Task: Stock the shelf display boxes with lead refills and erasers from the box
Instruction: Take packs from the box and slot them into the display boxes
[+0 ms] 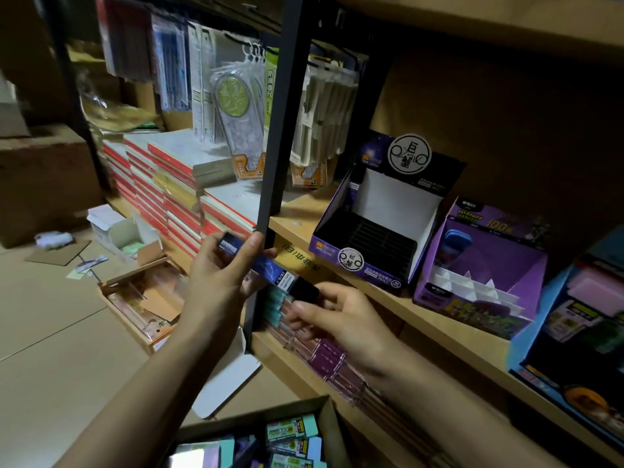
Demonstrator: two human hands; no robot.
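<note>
My left hand (216,282) grips a long blue pack of lead refills (266,266) in front of the black shelf post. My right hand (341,319) pinches the pack's black end (304,292) between thumb and fingers. On the shelf to the right stands an open purple and black display box (378,231) with dark slots inside. Next to it sits a purple display box (479,271) with white dividers. At the bottom, the cardboard supply box (324,413) holds several green and blue erasers (293,425).
A black shelf post (283,130) stands just behind my hands. Stacked red-edged notebooks (175,184) and hanging packets (236,106) fill the left bay. Small packs (324,356) lie on the lower shelf. Open cartons (141,298) and scraps lie on the floor at left. A blue display box (574,332) stands far right.
</note>
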